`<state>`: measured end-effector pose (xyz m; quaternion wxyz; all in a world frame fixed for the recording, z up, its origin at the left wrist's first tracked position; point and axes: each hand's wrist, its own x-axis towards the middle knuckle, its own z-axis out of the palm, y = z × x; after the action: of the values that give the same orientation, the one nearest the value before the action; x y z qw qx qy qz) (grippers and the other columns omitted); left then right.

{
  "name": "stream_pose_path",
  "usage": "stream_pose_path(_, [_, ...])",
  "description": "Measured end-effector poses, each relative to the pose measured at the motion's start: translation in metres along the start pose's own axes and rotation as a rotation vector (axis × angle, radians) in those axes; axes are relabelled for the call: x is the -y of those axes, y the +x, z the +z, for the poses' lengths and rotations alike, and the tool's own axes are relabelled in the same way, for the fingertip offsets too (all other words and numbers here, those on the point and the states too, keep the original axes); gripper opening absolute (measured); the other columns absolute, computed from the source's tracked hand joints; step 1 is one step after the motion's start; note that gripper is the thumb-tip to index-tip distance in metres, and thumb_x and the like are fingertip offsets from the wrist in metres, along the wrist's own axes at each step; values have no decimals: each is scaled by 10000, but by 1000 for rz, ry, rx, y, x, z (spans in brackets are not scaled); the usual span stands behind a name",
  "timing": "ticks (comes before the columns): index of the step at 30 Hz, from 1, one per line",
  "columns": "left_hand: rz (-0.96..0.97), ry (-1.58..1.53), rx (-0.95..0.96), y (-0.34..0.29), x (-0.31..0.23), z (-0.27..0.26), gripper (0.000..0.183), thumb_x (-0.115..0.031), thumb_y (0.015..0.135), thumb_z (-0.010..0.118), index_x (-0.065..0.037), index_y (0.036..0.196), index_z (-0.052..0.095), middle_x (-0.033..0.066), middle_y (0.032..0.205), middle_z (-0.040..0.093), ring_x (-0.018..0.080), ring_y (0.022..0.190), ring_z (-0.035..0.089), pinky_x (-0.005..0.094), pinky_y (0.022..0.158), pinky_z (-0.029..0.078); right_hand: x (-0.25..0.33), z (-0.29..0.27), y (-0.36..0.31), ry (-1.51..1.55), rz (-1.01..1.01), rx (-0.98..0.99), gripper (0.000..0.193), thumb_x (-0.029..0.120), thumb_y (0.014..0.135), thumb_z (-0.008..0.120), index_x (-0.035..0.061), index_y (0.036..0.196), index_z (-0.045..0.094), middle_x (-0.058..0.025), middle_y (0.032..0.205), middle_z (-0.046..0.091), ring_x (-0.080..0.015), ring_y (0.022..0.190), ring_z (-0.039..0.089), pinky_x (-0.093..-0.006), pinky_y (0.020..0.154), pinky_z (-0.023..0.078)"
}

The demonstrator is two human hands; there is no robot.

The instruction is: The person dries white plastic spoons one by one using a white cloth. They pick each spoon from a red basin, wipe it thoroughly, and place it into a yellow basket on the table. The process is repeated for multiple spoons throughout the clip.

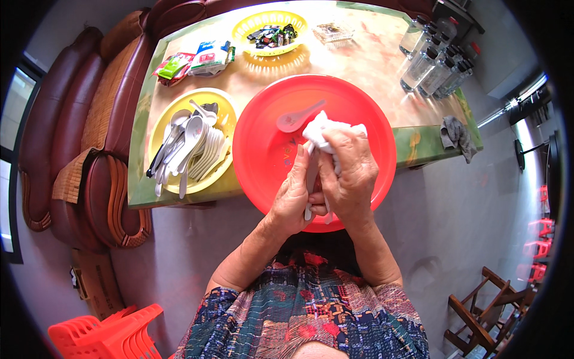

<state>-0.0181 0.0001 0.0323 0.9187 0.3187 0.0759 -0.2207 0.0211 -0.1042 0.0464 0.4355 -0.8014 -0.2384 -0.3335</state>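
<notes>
Over a big round red basin, both hands meet close together. My left hand is closed around a pale spoon; its handle end points down toward me. In my right hand is a bunched white cloth, pressed around the upper part of that spoon, so the bowl is covered. A second spoon, pinkish against the red, lies in the basin just beyond the cloth. To the left, a yellow basket holds a heap of white spoons, several with handles over the rim.
Beyond the basin stand another yellow basket of small dark packets, colourful packages and a clear box. Clear bottles crowd the far right; a grey cloth hangs at the table's edge. Red plastic stools stand low left.
</notes>
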Motion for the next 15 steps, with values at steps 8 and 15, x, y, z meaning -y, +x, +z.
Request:
stream_pose_path(8, [185,-22,-22,8,14,-20,544,-496,991,240,-91,1317,400,34,1140,544,140,1038,541,279,904,465,5,-8,-19,140,-8,229,265,-15,684,681,48,938,639,-118,960,614,-309,875,594,-387,725,506])
stream_pose_path(15, [121,149,-76,5,11,-5,560,-541,976,251,-111,1289,425,23,1020,562,88,757,561,209,549,464,2,-7,-3,-101,-125,119,266,-26,656,665,92,893,646,-74,952,525,-281,854,556,-391,678,481])
